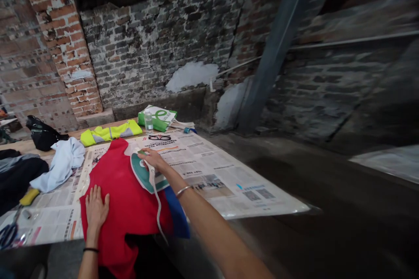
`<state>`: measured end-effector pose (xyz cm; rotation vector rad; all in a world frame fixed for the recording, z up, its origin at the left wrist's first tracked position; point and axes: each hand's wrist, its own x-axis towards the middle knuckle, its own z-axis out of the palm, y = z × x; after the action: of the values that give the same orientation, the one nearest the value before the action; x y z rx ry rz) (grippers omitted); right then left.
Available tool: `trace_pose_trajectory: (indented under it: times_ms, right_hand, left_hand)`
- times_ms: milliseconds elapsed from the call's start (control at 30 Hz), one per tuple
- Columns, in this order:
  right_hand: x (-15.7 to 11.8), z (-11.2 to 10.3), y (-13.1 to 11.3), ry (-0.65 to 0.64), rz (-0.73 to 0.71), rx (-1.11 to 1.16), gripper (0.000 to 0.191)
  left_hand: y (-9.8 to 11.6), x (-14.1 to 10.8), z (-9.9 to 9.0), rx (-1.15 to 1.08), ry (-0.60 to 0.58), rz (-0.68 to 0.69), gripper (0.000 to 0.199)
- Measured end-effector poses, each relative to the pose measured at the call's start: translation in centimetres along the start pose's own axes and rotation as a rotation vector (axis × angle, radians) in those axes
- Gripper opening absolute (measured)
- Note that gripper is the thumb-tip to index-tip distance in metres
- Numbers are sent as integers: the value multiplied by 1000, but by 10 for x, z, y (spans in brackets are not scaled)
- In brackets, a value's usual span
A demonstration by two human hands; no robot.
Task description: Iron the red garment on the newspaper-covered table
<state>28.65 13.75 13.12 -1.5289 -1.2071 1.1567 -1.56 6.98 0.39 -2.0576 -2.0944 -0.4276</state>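
A newspaper-covered table (235, 178) is bearing a red fabric piece (113, 170), lying beneath the spread left hand (97, 210). A teal-and-white iron (143, 178) is sitting over the fabric's right side, the right hand (154, 160) gripping it. Beyond, a soft black bag (43, 136) and a green-and-white bag (167, 116) are hiding their contents; a clear bottle (148, 123) is standing before the latter.

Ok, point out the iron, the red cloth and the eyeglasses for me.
Iron (143, 177): head view, on its teal body.
Red cloth (119, 192): head view, on the flat middle of the fabric.
Eyeglasses (159, 137): head view, on the frame near the bridge.
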Motion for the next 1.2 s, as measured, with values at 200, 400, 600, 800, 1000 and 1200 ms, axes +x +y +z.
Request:
trace_pose_trajectory:
  times_ms: [200,400,600,800,1000,1200]
  right_hand:
    - [0,0,4,-47,-49,-121,44]
    - [-57,-18,18,-325,-112,-87,47]
    - [-87,-19,23,-360,-124,-23,51]
    - [-51,-11,13,-237,-62,33,61]
    - [0,2,-3,22,-23,-54,51]
    - [-9,-6,5,-108,-64,-142,47]
  left_hand:
    - [2,-2,0,-9,21,-1,60]
    - [5,-3,-5,-13,-7,-8,61]
    - [2,-1,-8,-20,-6,-2,62]
    - [1,1,-6,-31,7,0,60]
    - [3,0,-6,-19,-2,0,61]
    - [7,-4,-8,-8,1,-9,60]
